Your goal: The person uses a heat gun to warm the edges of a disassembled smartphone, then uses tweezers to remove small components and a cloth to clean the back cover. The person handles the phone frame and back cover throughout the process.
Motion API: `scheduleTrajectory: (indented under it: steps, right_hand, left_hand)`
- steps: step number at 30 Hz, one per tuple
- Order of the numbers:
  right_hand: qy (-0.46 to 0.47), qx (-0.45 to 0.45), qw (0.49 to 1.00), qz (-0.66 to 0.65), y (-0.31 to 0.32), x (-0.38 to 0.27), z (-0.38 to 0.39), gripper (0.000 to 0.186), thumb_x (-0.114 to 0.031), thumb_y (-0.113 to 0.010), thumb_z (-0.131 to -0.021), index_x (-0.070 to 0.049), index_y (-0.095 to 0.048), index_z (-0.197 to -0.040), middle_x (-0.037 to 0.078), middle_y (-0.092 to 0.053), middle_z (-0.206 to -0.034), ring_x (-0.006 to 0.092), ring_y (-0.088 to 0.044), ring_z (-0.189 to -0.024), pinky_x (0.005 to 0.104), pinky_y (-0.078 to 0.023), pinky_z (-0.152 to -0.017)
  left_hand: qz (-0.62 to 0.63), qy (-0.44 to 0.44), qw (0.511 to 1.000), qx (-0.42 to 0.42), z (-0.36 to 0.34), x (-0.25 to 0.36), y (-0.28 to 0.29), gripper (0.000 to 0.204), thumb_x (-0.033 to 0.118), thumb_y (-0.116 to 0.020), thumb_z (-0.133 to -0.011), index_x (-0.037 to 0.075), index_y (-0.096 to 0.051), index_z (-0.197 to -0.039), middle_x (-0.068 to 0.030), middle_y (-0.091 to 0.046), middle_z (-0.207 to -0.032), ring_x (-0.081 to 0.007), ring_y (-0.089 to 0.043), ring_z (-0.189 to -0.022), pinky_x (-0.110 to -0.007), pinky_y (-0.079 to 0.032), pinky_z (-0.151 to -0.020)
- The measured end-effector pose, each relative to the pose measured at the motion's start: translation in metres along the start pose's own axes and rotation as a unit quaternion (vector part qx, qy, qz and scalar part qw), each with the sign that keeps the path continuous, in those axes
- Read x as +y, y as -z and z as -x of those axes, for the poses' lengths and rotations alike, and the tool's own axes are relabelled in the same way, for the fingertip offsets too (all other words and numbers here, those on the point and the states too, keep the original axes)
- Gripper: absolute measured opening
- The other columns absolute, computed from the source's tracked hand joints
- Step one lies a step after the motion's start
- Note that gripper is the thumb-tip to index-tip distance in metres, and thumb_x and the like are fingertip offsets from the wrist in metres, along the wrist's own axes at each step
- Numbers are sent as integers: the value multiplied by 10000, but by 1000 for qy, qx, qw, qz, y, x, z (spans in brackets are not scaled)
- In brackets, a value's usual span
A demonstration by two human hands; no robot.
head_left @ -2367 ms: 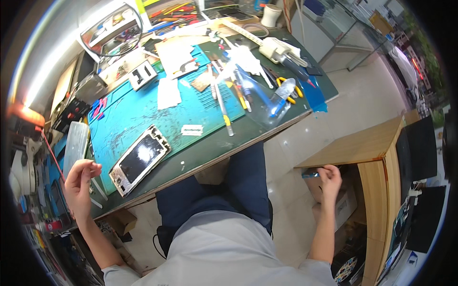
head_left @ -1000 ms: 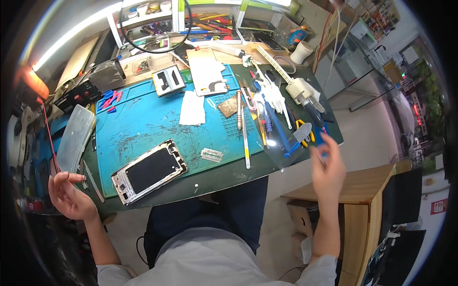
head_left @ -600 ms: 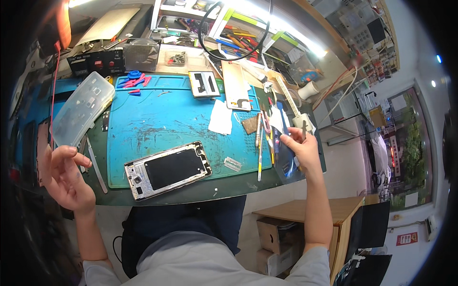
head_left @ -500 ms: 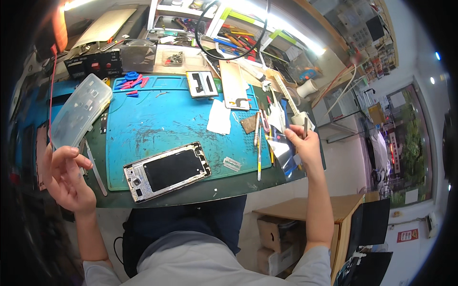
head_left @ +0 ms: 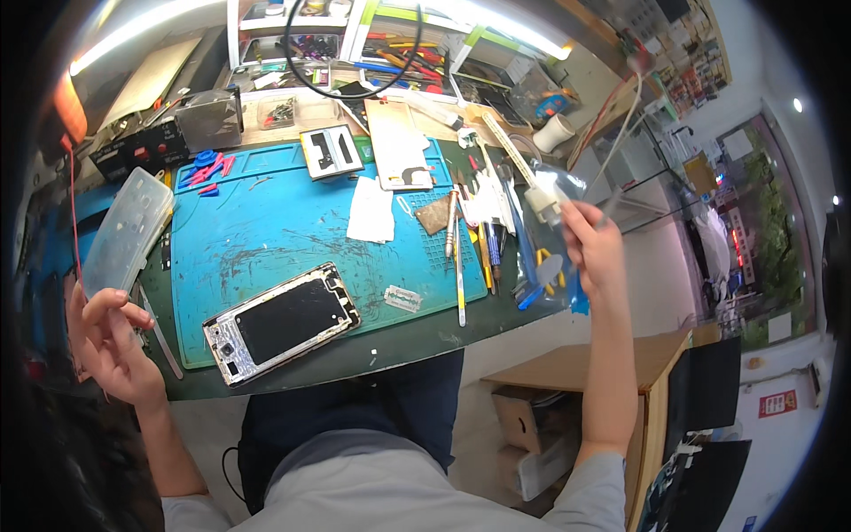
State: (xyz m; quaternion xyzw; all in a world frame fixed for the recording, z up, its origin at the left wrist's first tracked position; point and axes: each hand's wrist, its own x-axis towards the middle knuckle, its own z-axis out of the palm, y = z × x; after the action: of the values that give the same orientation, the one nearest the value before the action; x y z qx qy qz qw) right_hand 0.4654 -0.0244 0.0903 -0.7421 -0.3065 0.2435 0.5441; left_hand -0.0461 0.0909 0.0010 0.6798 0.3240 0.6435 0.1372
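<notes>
Across the near edge of the blue mat lies the opened phone body, black panel up, likely stiff, fairly light and fragile at its bare inner parts, so best taken by the two long rims. Clear of it, the left hand hangs beside the clear box, fingers loosely parted, nothing showing in it, while the right hand pinches what looks like a clear film, probably limp and slippery, to be held by a corner. The razor blade lies right of the phone body, presumably springy and sharp, safest by its short ends
</notes>
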Motion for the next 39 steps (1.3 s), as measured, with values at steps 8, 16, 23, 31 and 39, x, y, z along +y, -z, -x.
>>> scheduleTrajectory:
  steps: [8, 16, 23, 31, 39]
  right_hand:
    - [83, 15, 954, 286, -57, 39, -73, 333, -312, -808, -780, -19, -714, -910, 95, -725, -804, 219, -698, -743, 348, -522, -694]
    - [92, -22, 995, 29, -34, 14, -65, 374, -185, -813, -815, 62, -673, -1057, 66, -674, -851, 132, -590, -669, 284, -471, -597]
    - [-36, -46, 982, -180, 68, -16, 55, 184, -156, -690, -920, -20, -667, -1042, 17, -617, -759, 6, -480, -534, 145, -273, -385]
    - [-404, -16, 915, 9, 117, 234, 180, 182, -79, -688, -871, -37, -671, -1047, 44, -691, -838, 79, -599, -663, 193, -409, -454]
    - [-167, 15, 926, -337, 132, 208, 167, 195, -110, -675, -925, -20, -644, -1095, 43, -636, -846, 73, -520, -585, 193, -317, -421]
  left_hand:
    - [3, 37, 999, -16, -3, 0, -6, 461, -45, -428, -1009, -3, -380, -1466, -114, -604, -1054, -85, -538, -680, -226, -486, -625]
    - [9, 41, 999, -21, -3, -7, -9, 465, -32, -421, -1018, -3, -372, -1480, -115, -606, -1071, -87, -537, -694, -236, -484, -634]
    - [-7, 42, 999, -19, 0, -8, 5, 452, -20, -429, -1036, -17, -358, -1481, -111, -612, -1124, -93, -535, -720, -238, -482, -651]
    - [-24, 35, 998, -37, -1, -12, -3, 460, -3, -425, -1036, -36, -333, -1485, -105, -606, -1132, -94, -522, -739, -238, -468, -665]
    - [-53, 60, 995, -56, -2, -20, 2, 468, 18, -411, -1042, -35, -312, -1496, -96, -586, -1142, -101, -511, -744, -242, -452, -690]
